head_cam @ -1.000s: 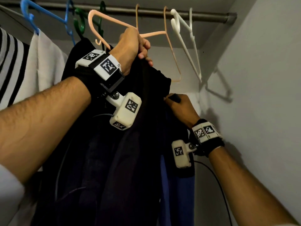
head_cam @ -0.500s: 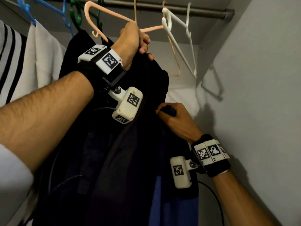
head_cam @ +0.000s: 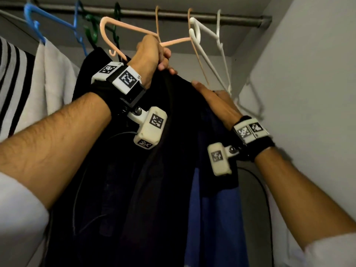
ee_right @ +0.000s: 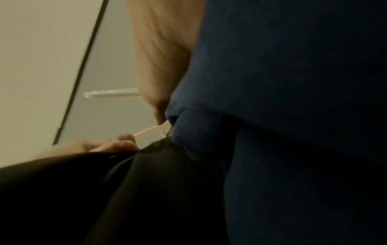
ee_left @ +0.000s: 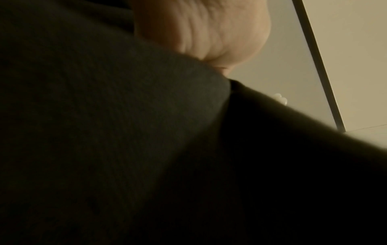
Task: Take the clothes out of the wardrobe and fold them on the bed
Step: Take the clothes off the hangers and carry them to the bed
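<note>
A black garment (head_cam: 154,189) hangs from the rail (head_cam: 240,18) on a peach hanger (head_cam: 123,27). My left hand (head_cam: 154,54) grips the garment's top at the hanger's neck. Its palm (ee_left: 209,33) shows above dark cloth (ee_left: 104,116) in the left wrist view. A dark blue garment (head_cam: 212,209) hangs just right of the black one. My right hand (head_cam: 215,101) lies over its shoulder, one finger straight along the top, the others hidden behind cloth. Bunched blue fabric (ee_right: 293,82) sits under the palm (ee_right: 159,49) in the right wrist view.
Empty hangers hang on the rail: blue (head_cam: 52,20), green (head_cam: 92,26), a second peach one (head_cam: 198,60) and white (head_cam: 210,35). A white garment (head_cam: 52,83) and a striped one (head_cam: 13,83) hang at the left. The wardrobe's side wall (head_cam: 308,93) stands close on the right.
My right hand has slid up from a fistful of cloth lower down to the garment's shoulder. The left hand keeps its grip at the top.
</note>
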### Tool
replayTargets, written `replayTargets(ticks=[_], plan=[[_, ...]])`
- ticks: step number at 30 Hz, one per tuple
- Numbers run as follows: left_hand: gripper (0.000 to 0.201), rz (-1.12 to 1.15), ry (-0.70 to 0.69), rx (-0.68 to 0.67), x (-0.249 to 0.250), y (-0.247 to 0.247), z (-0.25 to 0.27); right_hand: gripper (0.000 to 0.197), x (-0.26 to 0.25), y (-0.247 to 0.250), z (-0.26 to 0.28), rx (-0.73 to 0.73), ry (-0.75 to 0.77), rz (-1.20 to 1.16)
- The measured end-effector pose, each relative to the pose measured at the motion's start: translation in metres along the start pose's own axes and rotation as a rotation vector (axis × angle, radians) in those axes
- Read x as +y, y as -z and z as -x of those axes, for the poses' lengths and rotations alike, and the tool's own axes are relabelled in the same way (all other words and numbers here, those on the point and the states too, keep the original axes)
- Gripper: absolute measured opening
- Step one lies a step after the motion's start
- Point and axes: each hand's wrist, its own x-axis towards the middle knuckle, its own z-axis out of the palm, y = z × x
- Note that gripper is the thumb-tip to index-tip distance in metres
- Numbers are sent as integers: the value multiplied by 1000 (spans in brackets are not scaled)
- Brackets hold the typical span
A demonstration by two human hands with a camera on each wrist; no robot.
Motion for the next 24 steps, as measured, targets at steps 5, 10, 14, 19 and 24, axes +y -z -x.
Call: replayTargets(ticks=[5,10,14,19,24], plan=[[21,-70,-4,6,-1,1,2,65,-8,-25,-20,-20,-42,72],[16,-79,12,-28,-2,5,8,34,-3,-39,-13,114,160,190],[18,7,24,-76,-5,2,17,41,12,-36,8,141,307,177],[12,41,35,-90,-11,3,16,48,37,-34,39,147,376,110],[14,72,34,-96,-13,2,13,50,50,-39,70,130,424,96]])
